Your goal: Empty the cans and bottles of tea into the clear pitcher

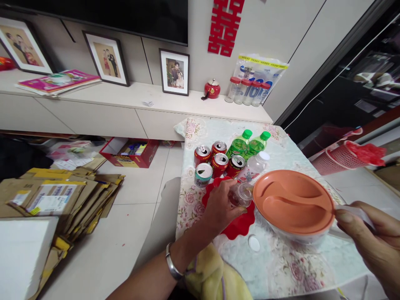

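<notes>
My left hand (pixel 220 204) is closed around a small clear plastic bottle (pixel 240 195), tilted with its open mouth towards the right. The bottle is above a red scalloped plate (pixel 239 227). My right hand (pixel 365 229) grips the pale handle of a round container (pixel 295 202) with an orange divided top and a clear lower part. The container's left rim is close to the bottle's mouth; I cannot tell whether they touch. A white cap (pixel 254 243) lies on the tablecloth below them. A clear bottle with a white cap (pixel 258 164) stands just behind.
Several opened drink cans (pixel 219 163) stand behind the plate, beside two green-capped bottles (pixel 246 143). A floral cloth covers the table (pixel 193 208). Flattened cardboard (pixel 71 196) and a red box (pixel 131 152) lie on the floor at left. A pink basket (pixel 334 158) stands at right.
</notes>
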The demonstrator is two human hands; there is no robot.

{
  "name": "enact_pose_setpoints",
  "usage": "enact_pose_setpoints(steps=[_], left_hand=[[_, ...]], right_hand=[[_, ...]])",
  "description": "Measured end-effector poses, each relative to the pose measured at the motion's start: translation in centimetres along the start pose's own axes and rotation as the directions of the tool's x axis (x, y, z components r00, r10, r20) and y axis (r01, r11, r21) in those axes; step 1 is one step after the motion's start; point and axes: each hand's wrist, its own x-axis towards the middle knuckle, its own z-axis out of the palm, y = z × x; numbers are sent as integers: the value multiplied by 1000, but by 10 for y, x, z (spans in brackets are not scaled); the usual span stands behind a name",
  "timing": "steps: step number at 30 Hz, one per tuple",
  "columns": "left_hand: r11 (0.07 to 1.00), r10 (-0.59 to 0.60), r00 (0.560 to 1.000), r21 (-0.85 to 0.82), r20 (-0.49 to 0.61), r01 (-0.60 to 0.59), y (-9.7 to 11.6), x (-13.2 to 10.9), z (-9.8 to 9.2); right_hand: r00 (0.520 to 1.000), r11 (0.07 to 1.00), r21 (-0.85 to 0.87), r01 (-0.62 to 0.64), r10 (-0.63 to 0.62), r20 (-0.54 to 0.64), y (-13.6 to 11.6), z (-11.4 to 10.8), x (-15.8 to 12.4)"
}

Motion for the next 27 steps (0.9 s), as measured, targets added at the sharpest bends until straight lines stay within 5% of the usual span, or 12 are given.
enact_pose_setpoints(steps=[27], left_hand=[[1000,-6,1000,5,-9,6,1,0,0]], right_hand=[[1000,1000,-8,-15,15,20,4,-2,0]])
